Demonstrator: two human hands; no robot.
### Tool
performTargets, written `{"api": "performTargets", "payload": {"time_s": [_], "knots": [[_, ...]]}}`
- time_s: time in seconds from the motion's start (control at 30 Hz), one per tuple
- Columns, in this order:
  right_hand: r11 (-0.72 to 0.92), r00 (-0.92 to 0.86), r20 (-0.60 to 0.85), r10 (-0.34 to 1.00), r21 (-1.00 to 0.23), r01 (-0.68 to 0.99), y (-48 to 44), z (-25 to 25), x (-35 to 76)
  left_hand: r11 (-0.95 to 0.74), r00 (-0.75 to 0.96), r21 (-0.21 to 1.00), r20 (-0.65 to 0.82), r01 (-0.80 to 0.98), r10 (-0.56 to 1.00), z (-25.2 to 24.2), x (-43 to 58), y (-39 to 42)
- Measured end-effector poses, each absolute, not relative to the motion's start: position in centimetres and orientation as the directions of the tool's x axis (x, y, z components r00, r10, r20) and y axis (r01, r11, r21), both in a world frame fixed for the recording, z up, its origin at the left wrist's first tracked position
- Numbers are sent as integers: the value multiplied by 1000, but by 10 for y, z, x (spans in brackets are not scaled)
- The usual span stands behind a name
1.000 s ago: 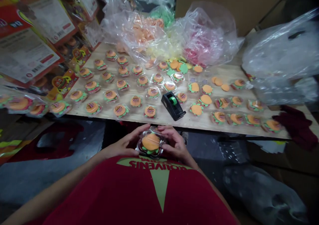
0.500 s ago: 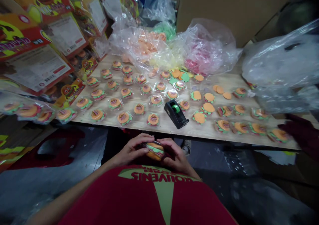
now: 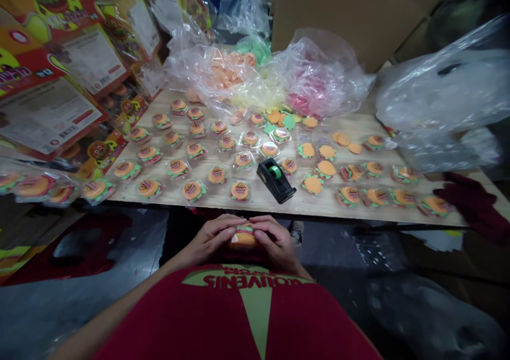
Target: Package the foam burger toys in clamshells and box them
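A small burger-shaped toy in a clear plastic shell [image 3: 243, 238] sits between both my hands, held low in front of my red shirt. My left hand [image 3: 211, 239] grips its left side with fingers curled over the top. My right hand [image 3: 274, 242] closes on its right side, fingertips pressing the top. On the plywood table [image 3: 258, 203] ahead lie several rows of packed burger toys [image 3: 217, 175]. A black tape dispenser [image 3: 275, 179] with green tape stands near the front edge, just beyond my hands.
Clear plastic bags of orange, green, yellow and red foam pieces [image 3: 255, 78] crowd the back of the table. Loose orange discs [image 3: 342, 139] and unpacked burgers lie at right. Printed cardboard boxes [image 3: 51, 94] lean at left. A dark red cloth [image 3: 474, 203] lies at the right edge.
The burger shell has tipped from facing up at me to edge-on, and both hands have closed further over its top. My view has shifted slightly.
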State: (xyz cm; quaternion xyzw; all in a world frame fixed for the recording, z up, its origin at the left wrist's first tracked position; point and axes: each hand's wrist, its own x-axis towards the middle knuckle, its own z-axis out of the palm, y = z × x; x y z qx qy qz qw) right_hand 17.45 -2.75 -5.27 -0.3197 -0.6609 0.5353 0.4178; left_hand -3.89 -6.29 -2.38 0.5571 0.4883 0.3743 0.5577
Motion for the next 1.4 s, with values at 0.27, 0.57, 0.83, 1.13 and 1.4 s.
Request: {"api": "performTargets", "payload": {"time_s": [0.27,0.57,0.83,1.13,1.4], "knots": [[146,-395,111,912,-987,60,-18,-54,167,376,40,921,-374,-99,927,-19,-25,-59],[325,-500,216,839,-935,141,-15,-52,169,446,140,869,-424,-217,895,-26,-30,-61],[406,-526,237,817,-884,232,-18,-47,167,472,149,865,-451,-172,880,-26,-32,-62],[78,-510,-2,860,-988,136,-12,-53,170,418,113,904,-408,-87,906,-26,-32,-59],[-16,-556,-59,829,-996,83,-6,-57,171,408,142,911,-397,-56,907,-26,-33,-63]]}}
